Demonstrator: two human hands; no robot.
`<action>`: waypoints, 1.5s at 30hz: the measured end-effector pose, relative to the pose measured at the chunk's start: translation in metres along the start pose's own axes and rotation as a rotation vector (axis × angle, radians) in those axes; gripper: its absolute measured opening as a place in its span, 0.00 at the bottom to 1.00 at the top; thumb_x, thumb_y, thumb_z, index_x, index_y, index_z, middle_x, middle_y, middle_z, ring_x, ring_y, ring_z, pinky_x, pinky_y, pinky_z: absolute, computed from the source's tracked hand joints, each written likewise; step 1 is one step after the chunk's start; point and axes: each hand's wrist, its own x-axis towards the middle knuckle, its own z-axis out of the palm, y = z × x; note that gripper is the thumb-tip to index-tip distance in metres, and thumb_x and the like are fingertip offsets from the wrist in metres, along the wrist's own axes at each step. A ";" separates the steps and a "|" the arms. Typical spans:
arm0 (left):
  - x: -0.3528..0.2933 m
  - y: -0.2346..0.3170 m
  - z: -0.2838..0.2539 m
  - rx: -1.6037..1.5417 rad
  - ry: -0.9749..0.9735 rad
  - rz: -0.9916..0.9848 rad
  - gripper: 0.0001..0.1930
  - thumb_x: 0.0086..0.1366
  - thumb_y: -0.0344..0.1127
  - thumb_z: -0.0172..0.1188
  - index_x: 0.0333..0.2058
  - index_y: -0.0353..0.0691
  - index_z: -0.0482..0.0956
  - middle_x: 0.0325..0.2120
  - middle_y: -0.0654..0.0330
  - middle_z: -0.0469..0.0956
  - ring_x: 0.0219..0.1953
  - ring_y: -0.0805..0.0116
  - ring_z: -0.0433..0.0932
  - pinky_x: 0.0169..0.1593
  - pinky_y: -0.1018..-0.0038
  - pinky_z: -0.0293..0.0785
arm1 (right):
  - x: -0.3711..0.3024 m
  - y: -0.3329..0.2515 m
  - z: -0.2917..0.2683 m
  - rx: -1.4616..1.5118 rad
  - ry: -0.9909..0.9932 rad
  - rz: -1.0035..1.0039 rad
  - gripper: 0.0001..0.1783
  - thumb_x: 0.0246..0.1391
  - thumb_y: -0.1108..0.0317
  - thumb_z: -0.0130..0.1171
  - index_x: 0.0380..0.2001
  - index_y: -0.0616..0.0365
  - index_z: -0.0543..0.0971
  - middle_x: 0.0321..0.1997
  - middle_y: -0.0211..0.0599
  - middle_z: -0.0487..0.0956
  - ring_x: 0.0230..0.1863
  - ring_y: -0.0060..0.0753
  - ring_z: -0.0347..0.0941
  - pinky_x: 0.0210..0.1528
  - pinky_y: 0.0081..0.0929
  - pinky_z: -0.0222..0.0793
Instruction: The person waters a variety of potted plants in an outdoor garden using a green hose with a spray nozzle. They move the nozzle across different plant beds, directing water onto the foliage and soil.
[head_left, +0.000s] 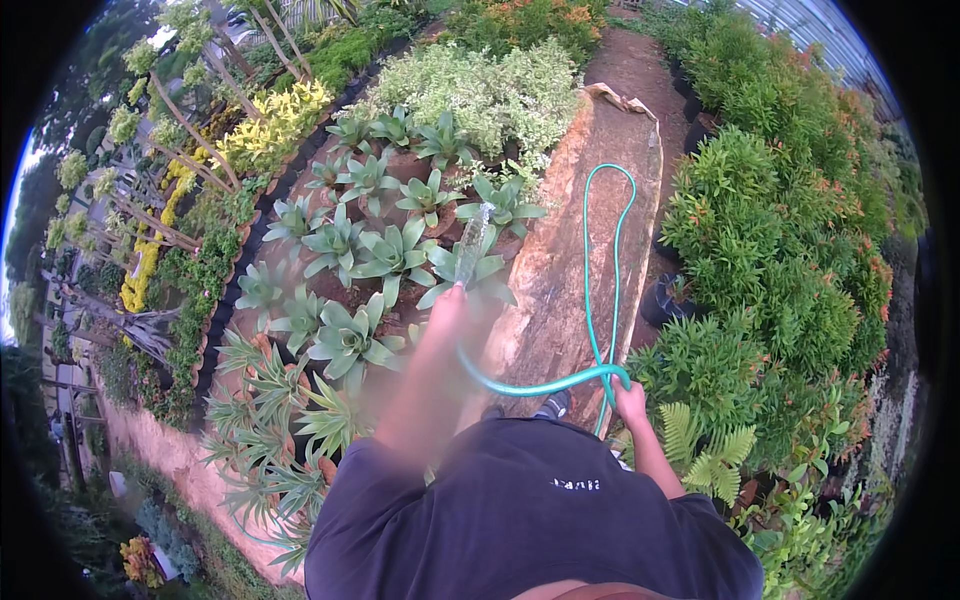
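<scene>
My left hand (448, 303) is stretched out over the bed, closed round the end of a green garden hose (540, 388). A clear stream of water (473, 245) leaves it toward the broad-leaved rosette plants (392, 255). Blur softens my left hand and forearm, so the single fingers do not show. At my right side, my right hand (628, 398) grips the same hose where it crosses itself. Between the hands the hose sags in a curve. Beyond my right hand a long narrow loop of hose (588, 250) lies on the path.
I stand on a brown dirt path (545, 290). Potted leafy shrubs (770, 250) line its right side, with a fern (700, 440) close to my right arm. Spiky plants (275, 425) grow near my left elbow. A pale variegated bush (480, 95) stands farther ahead.
</scene>
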 end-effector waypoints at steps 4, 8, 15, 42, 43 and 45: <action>-0.003 0.006 -0.014 0.006 -0.035 0.025 0.16 0.77 0.50 0.43 0.34 0.46 0.67 0.16 0.75 0.59 0.13 0.82 0.55 0.16 0.79 0.51 | -0.014 0.005 0.013 0.008 -0.003 -0.001 0.22 0.61 0.53 0.60 0.37 0.66 0.83 0.23 0.46 0.79 0.28 0.38 0.77 0.36 0.41 0.70; -0.006 0.008 -0.025 -0.019 -0.061 0.012 0.16 0.77 0.51 0.44 0.35 0.46 0.68 0.16 0.75 0.60 0.13 0.82 0.55 0.16 0.79 0.51 | -0.029 0.007 0.028 0.014 0.037 0.023 0.23 0.61 0.51 0.61 0.36 0.65 0.84 0.23 0.46 0.80 0.28 0.40 0.79 0.37 0.41 0.71; -0.017 0.008 -0.041 -0.019 -0.090 0.016 0.16 0.77 0.51 0.44 0.35 0.46 0.68 0.17 0.75 0.60 0.13 0.83 0.55 0.16 0.79 0.51 | -0.063 0.002 0.042 -0.001 0.065 0.092 0.27 0.59 0.47 0.63 0.31 0.68 0.83 0.23 0.48 0.80 0.30 0.42 0.81 0.37 0.41 0.73; -0.050 -0.020 -0.095 -0.071 -0.060 -0.021 0.16 0.77 0.50 0.43 0.34 0.46 0.67 0.16 0.74 0.60 0.13 0.82 0.55 0.16 0.78 0.51 | -0.102 0.024 0.089 0.014 0.061 0.080 0.25 0.61 0.50 0.61 0.27 0.65 0.83 0.21 0.44 0.79 0.26 0.38 0.77 0.36 0.40 0.69; -0.050 -0.020 -0.095 -0.066 -0.057 -0.029 0.16 0.77 0.50 0.43 0.34 0.46 0.67 0.16 0.74 0.60 0.13 0.82 0.55 0.16 0.78 0.51 | -0.103 0.024 0.089 0.019 0.069 0.039 0.25 0.62 0.49 0.60 0.26 0.64 0.82 0.20 0.41 0.78 0.24 0.35 0.76 0.33 0.39 0.69; -0.051 -0.018 -0.097 -0.064 -0.052 -0.030 0.16 0.77 0.50 0.43 0.34 0.46 0.68 0.16 0.74 0.60 0.13 0.82 0.55 0.16 0.78 0.51 | -0.106 0.023 0.091 0.017 0.088 -0.014 0.27 0.63 0.48 0.60 0.23 0.62 0.80 0.17 0.37 0.76 0.19 0.29 0.72 0.27 0.37 0.68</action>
